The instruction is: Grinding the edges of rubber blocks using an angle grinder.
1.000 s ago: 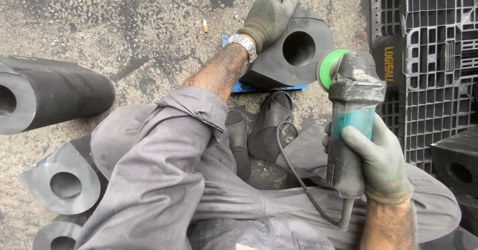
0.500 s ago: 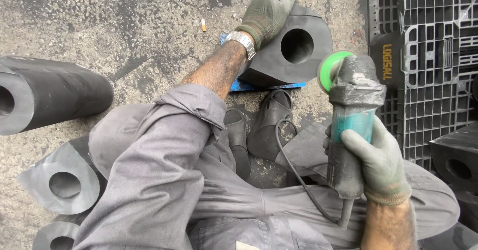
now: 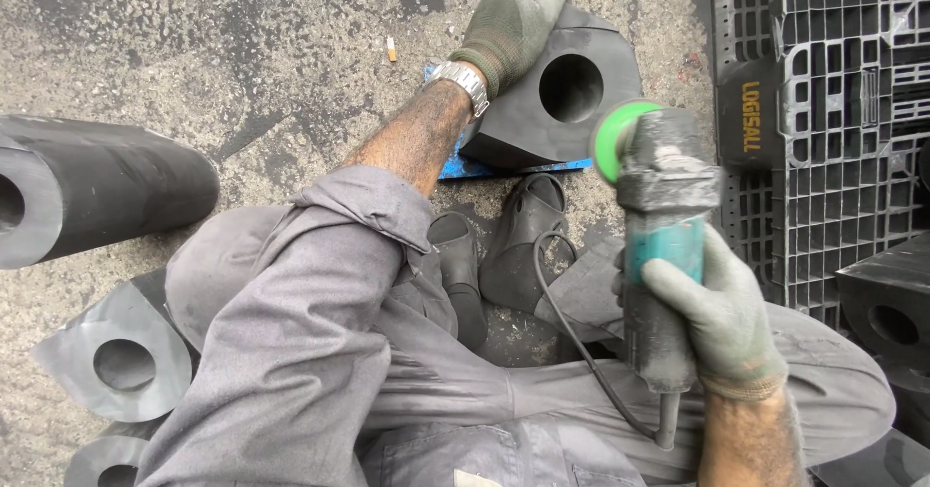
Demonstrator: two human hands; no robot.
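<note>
The left hand lay flat and open on the black rubber block at the far side. The right hand gripped the angle grinder near right. Neither had shifted noticeably since before.

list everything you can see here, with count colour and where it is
rubber block with round hole: 1, black, on the ground ahead, under the left hand
blue sheet: 1, blue, beneath that block
angle grinder: 1, teal and grey with a green disc, in the right hand
rubber cylinder: 1, black, lying at left
holed rubber pieces: 2, grey-black, lower left
plastic pallet: 1, black, right
cigarette butt: 1, on the concrete
boots: 2, dark, centre
left hand: gloved, flat on block
right hand: gloved, grip on grinder
</note>
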